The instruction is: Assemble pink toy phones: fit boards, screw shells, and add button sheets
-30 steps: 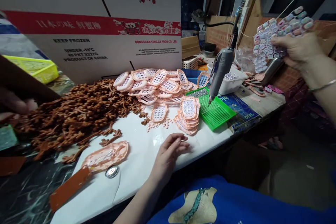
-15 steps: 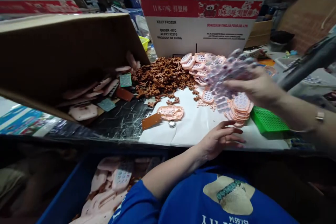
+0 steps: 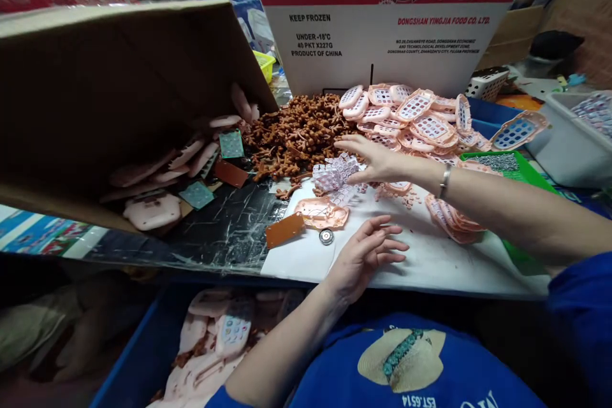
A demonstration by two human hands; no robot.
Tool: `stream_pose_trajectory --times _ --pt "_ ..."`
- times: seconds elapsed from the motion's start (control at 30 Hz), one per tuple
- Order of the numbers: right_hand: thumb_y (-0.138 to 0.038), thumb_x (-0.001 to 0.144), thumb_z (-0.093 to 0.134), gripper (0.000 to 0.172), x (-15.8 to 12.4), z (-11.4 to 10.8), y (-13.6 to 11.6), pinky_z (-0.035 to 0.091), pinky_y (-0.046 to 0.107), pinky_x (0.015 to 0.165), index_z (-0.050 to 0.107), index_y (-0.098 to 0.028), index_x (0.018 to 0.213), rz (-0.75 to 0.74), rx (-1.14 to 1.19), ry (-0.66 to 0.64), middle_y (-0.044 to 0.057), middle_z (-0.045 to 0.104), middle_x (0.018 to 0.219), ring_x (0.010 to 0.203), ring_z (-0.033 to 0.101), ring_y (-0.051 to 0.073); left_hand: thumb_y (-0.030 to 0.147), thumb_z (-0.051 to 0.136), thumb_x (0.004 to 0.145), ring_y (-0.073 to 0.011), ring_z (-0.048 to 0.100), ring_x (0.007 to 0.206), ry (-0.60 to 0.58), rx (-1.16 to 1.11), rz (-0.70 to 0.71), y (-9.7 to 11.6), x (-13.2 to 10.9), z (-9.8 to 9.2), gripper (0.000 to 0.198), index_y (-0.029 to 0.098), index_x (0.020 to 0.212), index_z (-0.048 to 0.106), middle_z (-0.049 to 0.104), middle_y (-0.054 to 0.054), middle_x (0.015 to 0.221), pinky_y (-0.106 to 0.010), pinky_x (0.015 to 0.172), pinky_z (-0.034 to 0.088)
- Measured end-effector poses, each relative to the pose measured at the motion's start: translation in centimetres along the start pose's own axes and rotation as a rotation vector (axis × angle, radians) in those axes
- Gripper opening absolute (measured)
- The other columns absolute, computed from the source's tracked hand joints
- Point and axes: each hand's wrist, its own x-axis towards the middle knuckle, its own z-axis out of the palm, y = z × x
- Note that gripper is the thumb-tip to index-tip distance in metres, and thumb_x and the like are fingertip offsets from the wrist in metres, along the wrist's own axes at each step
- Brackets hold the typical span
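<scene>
My right hand [image 3: 370,158] reaches across the white sheet with its fingers spread. Just beneath and beside its fingertips lies a loose bunch of translucent button pads [image 3: 335,175]; the thumb is at its edge. My left hand [image 3: 367,254] hovers over the front of the sheet, fingers apart, holding nothing. Left of it is an open pink plastic shell [image 3: 321,212] with thin wires, a brown circuit board [image 3: 284,231] and a small round speaker [image 3: 326,236]. Behind my right hand are heaped pink shells [image 3: 430,127] with button holes.
A pile of brown figure-like pieces [image 3: 296,134] lies at the back. On the left a cardboard box [image 3: 119,89] lies on its side with pink parts at its mouth. A green basket [image 3: 530,172] holds small metal pieces. A blue bin [image 3: 129,357] of shells stands below the table edge.
My right hand has swung left from the shell heap with the button pads, which now rest on the sheet under its loosened fingers. My left hand has shifted slightly left. The view has turned.
</scene>
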Motion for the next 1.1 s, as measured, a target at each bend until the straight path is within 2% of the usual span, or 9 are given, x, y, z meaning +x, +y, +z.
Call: stream_pose_trajectory --times 0.13,0.27,0.43,0.53,0.63,0.77,0.87,0.97,1.1 --pt "-0.030 0.091 0.049 0.026 -3.5 -1.7 0.0 0.045 0.031 0.076 0.070 -0.020 0.103 0.176 -0.512 -0.198 0.007 0.070 0.104 0.093 0.063 0.020 0.027 0.064 0.087 -0.0218 0.070 0.092 0.017 -0.043 0.027 0.3 -0.1 -0.7 0.036 0.015 0.121 0.057 0.064 -0.013 0.117 -0.035 0.082 0.056" --pt "-0.028 0.085 0.052 0.024 -6.6 -1.0 1.0 0.031 0.030 0.057 0.070 -0.016 0.078 0.259 -0.633 -0.298 0.011 0.070 0.083 0.074 0.061 0.021 0.028 0.064 0.086 -0.0214 0.070 0.090 -0.024 -0.025 0.001 0.0 -0.6 -0.6 0.033 0.014 0.115 0.062 0.065 -0.012 0.112 -0.034 0.080 0.056" --pt "-0.024 0.086 0.048 0.022 -7.2 -0.9 1.2 0.024 0.029 0.055 0.067 -0.016 0.081 0.250 -0.703 -0.274 0.010 0.070 0.088 0.075 0.059 0.019 0.027 0.064 0.086 -0.0205 0.071 0.087 -0.001 -0.050 0.010 -0.3 -0.5 -0.4 0.030 0.013 0.113 0.063 0.067 -0.012 0.109 -0.032 0.080 0.056" --pt "-0.023 0.089 0.045 0.023 -8.0 -1.4 -0.8 0.026 0.029 0.058 0.065 -0.015 0.082 0.124 -0.719 -0.135 0.010 0.069 0.088 0.077 0.057 0.019 0.030 0.061 0.088 -0.0219 0.071 0.088 0.043 -0.152 0.030 0.0 0.0 -0.3 0.031 0.011 0.113 0.062 0.068 -0.014 0.106 -0.033 0.083 0.055" --pt "-0.022 0.092 0.046 0.025 -9.9 -0.9 -3.9 0.029 0.029 0.061 0.062 -0.016 0.074 -0.179 -0.629 -0.004 0.008 0.065 0.078 0.071 0.053 0.016 0.044 0.054 0.093 -0.0218 0.071 0.090 0.023 -0.372 0.063 0.8 0.9 0.3 0.038 0.012 0.111 0.062 0.070 -0.013 0.101 -0.035 0.087 0.054" --pt "-0.033 0.095 0.051 0.025 -11.2 0.2 -6.6 0.034 0.027 0.064 0.062 -0.018 0.078 -0.430 -0.366 -0.066 0.004 0.064 0.076 0.069 0.052 0.014 0.049 0.046 0.095 -0.0203 0.070 0.083 0.047 -0.581 0.044 1.7 1.9 1.0 0.044 0.010 0.100 0.066 0.072 -0.010 0.089 -0.035 0.083 0.056" --pt "-0.042 0.096 0.051 0.028 -9.1 -0.5 -5.0 0.036 0.027 0.066 0.064 -0.018 0.092 -0.238 -0.377 -0.064 0.004 0.065 0.085 0.077 0.056 0.015 0.037 0.049 0.093 -0.0223 0.071 0.079 0.150 -0.556 0.049 1.6 2.2 1.0 0.033 0.010 0.096 0.068 0.073 -0.010 0.086 -0.037 0.077 0.059" --pt "-0.026 0.094 0.049 0.020 -5.2 -1.7 -1.1 0.034 0.031 0.064 0.065 -0.016 0.100 0.125 -0.786 -0.058 0.011 0.064 0.099 0.086 0.055 0.021 0.031 0.049 0.092 -0.0229 0.072 0.077 0.219 -0.481 0.094 1.3 2.3 0.6 0.030 0.009 0.100 0.068 0.074 -0.013 0.095 -0.032 0.064 0.060" --pt "-0.009 0.086 0.046 0.023 -1.6 -2.3 3.2 0.029 0.032 0.059 0.068 -0.010 0.092 0.217 -0.852 -0.085 0.018 0.064 0.099 0.081 0.053 0.022 0.044 0.042 0.096 -0.0239 0.073 0.079 0.226 -0.503 0.114 1.3 2.0 0.3 0.044 0.008 0.105 0.066 0.073 -0.014 0.100 -0.032 0.062 0.060"
